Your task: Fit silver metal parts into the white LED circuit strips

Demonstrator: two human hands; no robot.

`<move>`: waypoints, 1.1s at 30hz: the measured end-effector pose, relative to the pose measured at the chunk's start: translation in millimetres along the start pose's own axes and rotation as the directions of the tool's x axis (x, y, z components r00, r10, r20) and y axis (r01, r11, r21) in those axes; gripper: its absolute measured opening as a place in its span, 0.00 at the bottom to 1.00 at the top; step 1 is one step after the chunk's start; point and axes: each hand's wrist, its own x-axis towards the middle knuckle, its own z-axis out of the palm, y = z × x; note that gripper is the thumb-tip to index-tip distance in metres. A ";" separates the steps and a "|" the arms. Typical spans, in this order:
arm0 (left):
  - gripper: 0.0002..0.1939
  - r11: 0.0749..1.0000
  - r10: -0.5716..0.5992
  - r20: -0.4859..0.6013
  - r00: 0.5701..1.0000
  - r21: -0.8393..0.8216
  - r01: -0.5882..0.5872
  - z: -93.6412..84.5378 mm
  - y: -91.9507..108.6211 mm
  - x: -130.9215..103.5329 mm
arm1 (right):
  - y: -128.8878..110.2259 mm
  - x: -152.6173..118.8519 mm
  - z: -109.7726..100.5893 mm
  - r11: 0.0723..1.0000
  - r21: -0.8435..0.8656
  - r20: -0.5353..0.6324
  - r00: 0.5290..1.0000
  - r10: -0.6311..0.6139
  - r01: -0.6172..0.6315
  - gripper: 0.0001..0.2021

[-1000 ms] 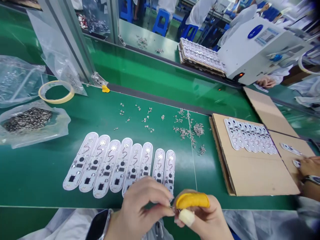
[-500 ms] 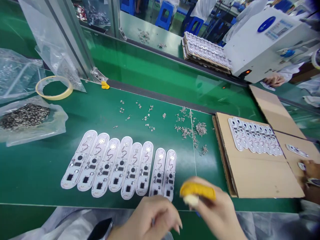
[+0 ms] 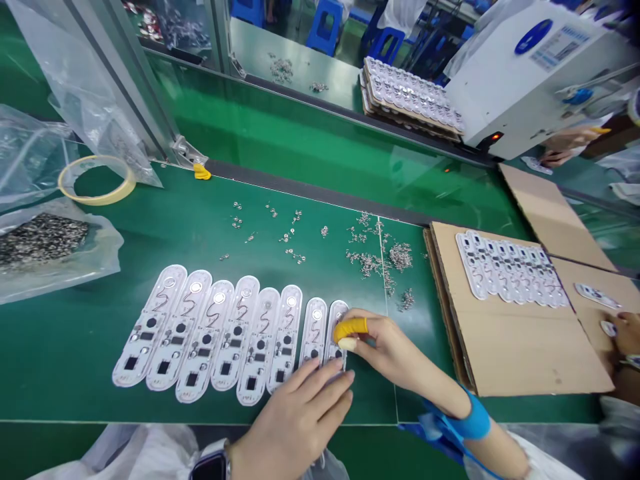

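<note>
Several long white rounded plastic housings with small circuit boards [image 3: 193, 360] lie side by side on the green bench. Each has a dark wire and a round disc near its top end. My left hand [image 3: 305, 413] lies with fingers stretched over the lower ends of the two rightmost housings. My right hand [image 3: 370, 340], with a yellow finger cot [image 3: 351, 327] on its index finger, pinches thumb and finger together over the rightmost housing [image 3: 339, 312]. Whatever sits between those fingertips is too small or hidden to make out.
Small metal parts [image 3: 400, 256] lie scattered on the bench behind. At left are a tape roll [image 3: 97, 199] and a bag of small parts [image 3: 45, 240]. Cardboard sheets [image 3: 520, 353] at right carry more housings [image 3: 510, 267]. A co-worker's hand [image 3: 627, 333] is at the far right.
My right hand has moved left and forward onto the rightmost housing. My left hand has gone from curled at the bench edge to flat on the two rightmost housings.
</note>
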 end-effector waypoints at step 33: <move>0.16 0.989 0.119 -0.046 0.992 0.097 -0.114 -12.8 -13.5 16.1 | 66.2 55.1 -94.1 0.803 -0.535 -0.499 0.865 -0.050 -0.262 0.09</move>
